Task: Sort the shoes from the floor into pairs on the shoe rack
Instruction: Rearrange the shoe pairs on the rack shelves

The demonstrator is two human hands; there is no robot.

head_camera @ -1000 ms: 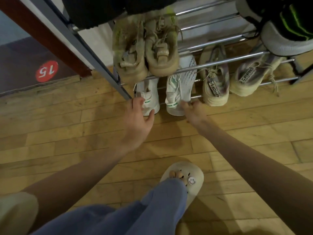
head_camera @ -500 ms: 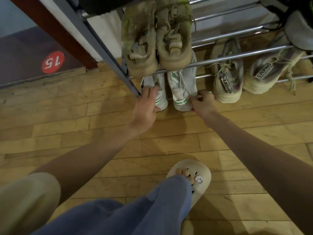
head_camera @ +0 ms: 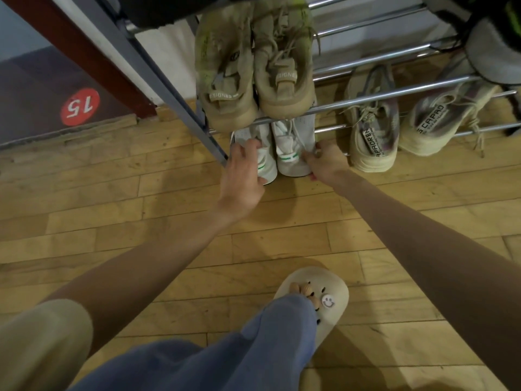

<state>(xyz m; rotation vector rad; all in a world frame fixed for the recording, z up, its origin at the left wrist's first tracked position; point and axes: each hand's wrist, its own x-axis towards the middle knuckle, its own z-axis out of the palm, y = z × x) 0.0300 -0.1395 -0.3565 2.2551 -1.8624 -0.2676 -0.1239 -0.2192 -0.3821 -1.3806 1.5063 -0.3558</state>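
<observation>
Two white sneakers with green heel tabs stand side by side on the lowest tier of the metal shoe rack point(head_camera: 375, 95), heels toward me. My left hand point(head_camera: 244, 176) grips the heel of the left white sneaker point(head_camera: 267, 167). My right hand point(head_camera: 324, 165) holds the outer side of the right white sneaker point(head_camera: 293, 148). A beige pair point(head_camera: 253, 69) sits on the tier above them, hiding their toes. To the right on the lowest tier rest two cream-and-purple runners point(head_camera: 372, 122).
The rack's grey slanted side post point(head_camera: 169, 88) runs down to the floor just left of my left hand. A dark and grey sneaker point(head_camera: 490, 52) sits at upper right. My foot in a cream clog point(head_camera: 318, 297) stands on the wooden floor. A red "15" sticker point(head_camera: 80, 107) lies at left.
Both hands have reached further in and closed on the white sneakers' heels, and the pair now sits deeper under the beige shoes. The view has moved nearer the rack.
</observation>
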